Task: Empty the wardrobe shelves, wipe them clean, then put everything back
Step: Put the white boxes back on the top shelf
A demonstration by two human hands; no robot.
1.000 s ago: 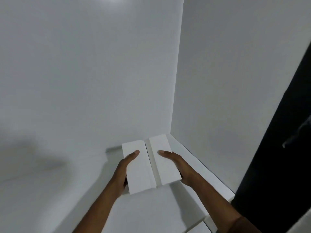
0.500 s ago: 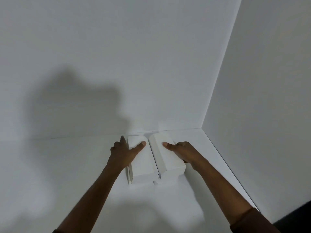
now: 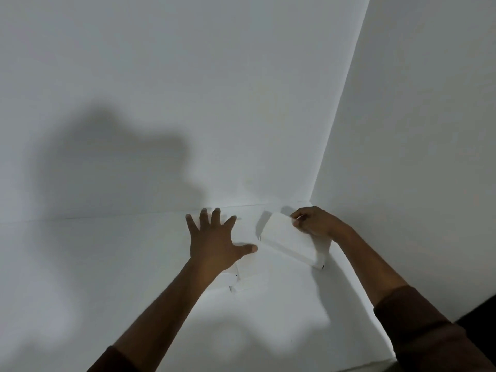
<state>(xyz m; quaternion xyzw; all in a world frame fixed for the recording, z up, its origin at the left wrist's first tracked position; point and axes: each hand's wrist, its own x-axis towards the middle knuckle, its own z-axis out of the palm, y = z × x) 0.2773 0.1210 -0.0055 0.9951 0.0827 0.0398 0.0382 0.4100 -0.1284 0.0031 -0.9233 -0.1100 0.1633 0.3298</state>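
both hands are inside the wardrobe, working on the white shelf point(image 3: 134, 264) near its back right corner. our left hand point(image 3: 214, 242) lies flat with fingers spread wide and straight, thumb pointing to the right; it presses down on top of a white box point(image 3: 248, 269), which sits on the shelf and is so pale against the board that its edges are hard to trace. only its near lower corner and a faint side line show clearly below the wrist. nothing is curled in this hand.

our right hand point(image 3: 312, 221) is further back and to the right, close to the corner. its fingers are bent round the far end of a second white box point(image 3: 288, 244), gripping it from the right side. this box is tilted, its far end raised and turned toward the corner, its near end down by the shelf beside the right wall point(image 3: 429, 157). whether the near end touches the shelf we cannot tell for sure.

the two boxes are near each other but apart, a narrow gap of shelf between the thumb of the left hand and the tilted box.

dark brown sleeves point(image 3: 418, 323) cover both forearms at the lower edge. a large soft shadow point(image 3: 115, 167) falls on the back wall point(image 3: 188, 63) to the left, above the shelf line. a strip of darkness shows at the lower right, past the wall.
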